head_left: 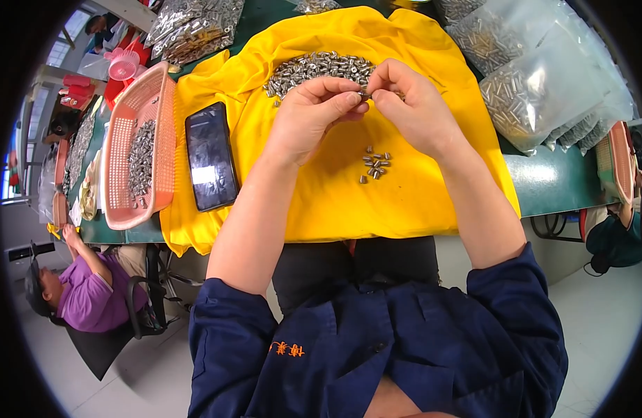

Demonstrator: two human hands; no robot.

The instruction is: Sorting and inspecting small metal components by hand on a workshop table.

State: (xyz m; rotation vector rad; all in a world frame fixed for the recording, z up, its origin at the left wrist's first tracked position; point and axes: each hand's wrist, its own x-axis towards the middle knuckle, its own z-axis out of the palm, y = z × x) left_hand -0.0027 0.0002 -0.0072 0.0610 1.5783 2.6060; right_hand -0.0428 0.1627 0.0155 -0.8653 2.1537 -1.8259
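My left hand (309,115) and my right hand (415,108) meet above a yellow cloth (258,230), thumbs and forefingers pinched. Between their fingertips is a small metal piece (364,95), mostly covered, so its exact shape does not show. Just beyond my hands lies a heap of small shiny metal cylindrical parts (314,67), partly hidden by my fingers. Nearer to me on the cloth, below my right hand, is a loose group of several similar metal parts (376,164).
A black phone (211,157) lies left of my left forearm. Beside it stands a pink plastic basket (165,139) with more metal parts. Clear bags of metal parts (537,97) sit at the right, others (195,31) at the far left. A person in purple (94,296) sits at the left.
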